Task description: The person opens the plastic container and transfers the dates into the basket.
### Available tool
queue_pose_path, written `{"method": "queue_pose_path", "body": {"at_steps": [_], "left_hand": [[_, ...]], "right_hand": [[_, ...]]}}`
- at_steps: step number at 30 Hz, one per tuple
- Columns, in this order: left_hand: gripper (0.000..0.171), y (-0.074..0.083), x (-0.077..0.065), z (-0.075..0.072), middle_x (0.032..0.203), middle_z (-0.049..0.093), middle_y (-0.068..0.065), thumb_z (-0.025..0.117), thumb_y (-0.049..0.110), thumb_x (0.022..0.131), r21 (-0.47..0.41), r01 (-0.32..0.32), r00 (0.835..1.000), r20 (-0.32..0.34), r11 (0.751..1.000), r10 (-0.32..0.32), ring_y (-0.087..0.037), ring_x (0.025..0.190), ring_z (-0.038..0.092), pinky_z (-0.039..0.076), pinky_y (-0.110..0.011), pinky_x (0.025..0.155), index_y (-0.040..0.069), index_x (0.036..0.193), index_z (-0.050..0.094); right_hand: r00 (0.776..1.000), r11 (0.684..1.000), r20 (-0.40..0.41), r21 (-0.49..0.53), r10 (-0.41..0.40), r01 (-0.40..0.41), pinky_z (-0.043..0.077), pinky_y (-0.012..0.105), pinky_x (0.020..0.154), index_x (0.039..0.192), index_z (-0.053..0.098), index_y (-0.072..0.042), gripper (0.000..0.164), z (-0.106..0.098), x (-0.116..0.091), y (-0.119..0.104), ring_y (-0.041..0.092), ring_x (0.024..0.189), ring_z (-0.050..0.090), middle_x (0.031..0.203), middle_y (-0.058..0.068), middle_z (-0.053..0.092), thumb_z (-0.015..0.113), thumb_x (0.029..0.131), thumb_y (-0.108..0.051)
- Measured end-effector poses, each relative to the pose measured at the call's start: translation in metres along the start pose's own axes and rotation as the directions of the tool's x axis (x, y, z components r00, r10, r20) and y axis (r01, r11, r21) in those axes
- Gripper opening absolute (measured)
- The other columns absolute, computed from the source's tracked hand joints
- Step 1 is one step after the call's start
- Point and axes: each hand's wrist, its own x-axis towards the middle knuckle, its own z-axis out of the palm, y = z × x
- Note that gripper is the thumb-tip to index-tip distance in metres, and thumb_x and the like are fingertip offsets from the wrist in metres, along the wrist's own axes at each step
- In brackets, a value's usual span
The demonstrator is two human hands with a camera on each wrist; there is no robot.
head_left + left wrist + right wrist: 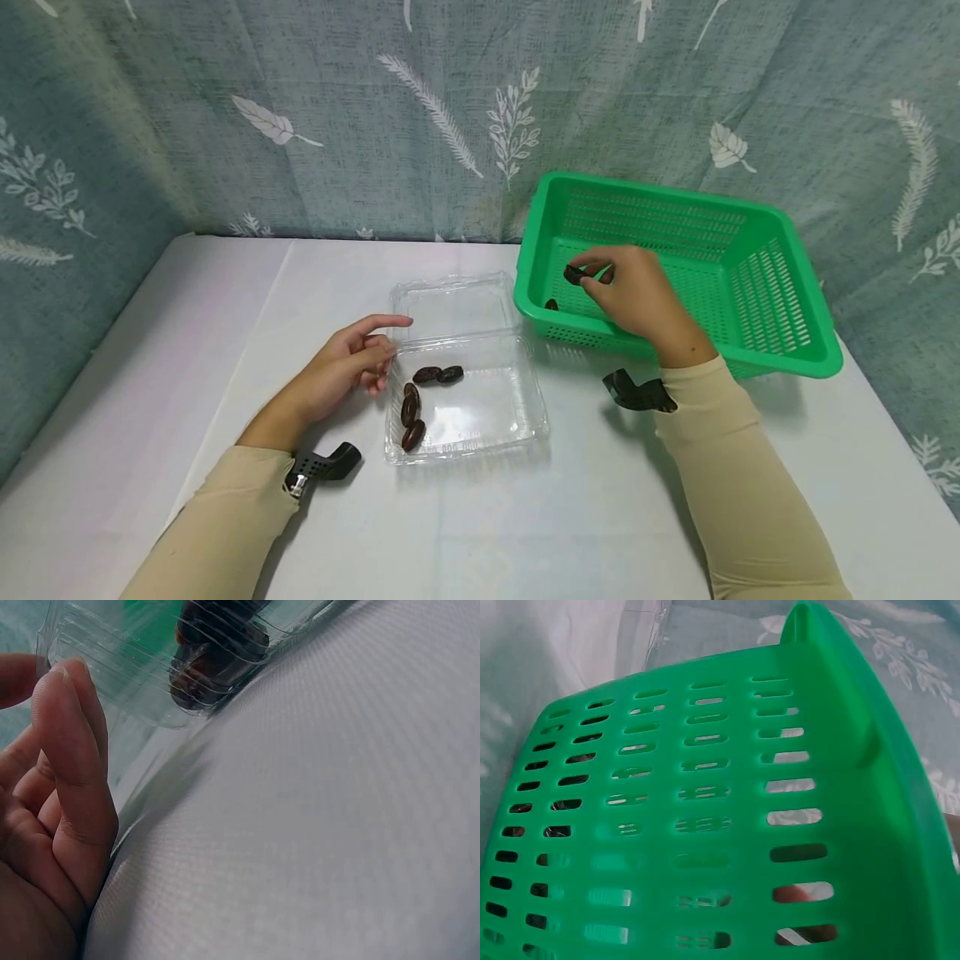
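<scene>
My right hand [633,287] is over the left part of the green basket [813,333] and pinches a dark brown date [574,274] between thumb and fingertips. Another date [551,305] lies low in the basket, near its left front corner. At the left side of an open clear plastic container [487,425], my left hand [337,367] holds the rim near the hinge, thumb on the edge and index finger stretched over the lid [465,304]. Several dates [408,410] lie along the container's left and back sides. The basket wall [727,772] hides most of the right hand in the right wrist view.
A white cloth [315,533] covers the table. Behind it hangs a grey-green curtain [337,125] with white leaf prints. The container's lid lies folded back, its right edge close beside the basket. A black wrist mount [637,392] sits on each sleeve.
</scene>
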Motion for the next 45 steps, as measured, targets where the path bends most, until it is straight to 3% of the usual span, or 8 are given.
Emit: {"method": "queue_pose_path", "body": {"at_steps": [7, 15, 22, 35, 39, 45], "left_hand": [[0.042, -0.001, 0.001, 0.0, 0.078, 0.05, 0.001, 0.051, 0.014, 0.103, -0.003, -0.007, 1.0, 0.005, 1.0, 0.007, -0.011, 0.06, 0.057, 0.053, -0.023, 0.052, 0.008, 0.144, 0.045], [0.042, -0.002, 0.0, 0.0, 0.078, 0.05, 0.001, 0.051, 0.015, 0.104, 0.006, -0.014, 1.0, -0.001, 1.0, 0.014, -0.011, 0.059, 0.058, 0.053, -0.024, 0.052, 0.008, 0.144, 0.045], [0.042, -0.001, -0.001, -0.001, 0.078, 0.05, 0.001, 0.05, 0.014, 0.104, 0.005, -0.011, 1.0, -0.001, 1.0, 0.011, -0.01, 0.059, 0.057, 0.054, -0.024, 0.052, 0.007, 0.145, 0.044], [0.041, 0.0, 0.001, 0.0, 0.08, 0.051, 0.002, 0.049, 0.013, 0.104, 0.016, -0.016, 1.0, 0.007, 1.0, 0.016, -0.01, 0.059, 0.057, 0.054, -0.024, 0.052, 0.008, 0.145, 0.045], [0.041, 0.001, 0.002, 0.0, 0.08, 0.051, 0.001, 0.05, 0.014, 0.104, 0.015, -0.017, 1.0, -0.003, 1.0, 0.017, -0.01, 0.059, 0.056, 0.053, -0.023, 0.052, 0.008, 0.144, 0.045], [0.04, 0.0, 0.001, -0.001, 0.079, 0.051, 0.001, 0.05, 0.013, 0.104, 0.01, -0.001, 1.0, -0.009, 1.0, 0.001, -0.01, 0.059, 0.057, 0.054, -0.024, 0.053, 0.009, 0.144, 0.046]], "right_hand": [[0.979, 0.997, 0.193, 0.013, 0.067, -0.071, 0.047, 0.032, 0.062, 0.124, 0.07, -0.008, 0.028, -0.003, 0.004, 0.005, 0.031, 0.093, 0.065, 0.12, 0.02, 0.068, 0.058, 0.099, -0.008], [0.953, 0.995, 0.299, 0.058, 0.056, -0.076, 0.051, 0.035, 0.077, 0.12, 0.072, -0.004, 0.025, -0.001, 0.007, 0.008, 0.029, 0.106, 0.063, 0.124, 0.016, 0.069, 0.058, 0.099, -0.007], [0.923, 0.995, 0.383, 0.077, 0.029, -0.063, 0.053, 0.049, 0.097, 0.11, 0.076, -0.006, 0.022, 0.0, 0.01, 0.009, 0.032, 0.12, 0.061, 0.121, 0.017, 0.07, 0.057, 0.099, -0.004], [0.913, 0.994, 0.407, 0.083, 0.033, -0.073, 0.051, 0.05, 0.099, 0.109, 0.075, -0.006, 0.021, -0.002, 0.011, 0.011, 0.032, 0.119, 0.06, 0.122, 0.016, 0.069, 0.056, 0.101, -0.006], [0.909, 0.994, 0.415, 0.08, 0.034, -0.074, 0.05, 0.052, 0.099, 0.108, 0.074, -0.005, 0.024, -0.003, 0.011, 0.011, 0.033, 0.118, 0.06, 0.122, 0.017, 0.068, 0.051, 0.102, -0.005], [0.912, 0.995, 0.407, 0.063, 0.051, -0.083, 0.05, 0.04, 0.082, 0.111, 0.073, -0.005, 0.033, -0.002, 0.01, 0.009, 0.029, 0.104, 0.061, 0.114, 0.015, 0.069, 0.041, 0.103, -0.011]]}}
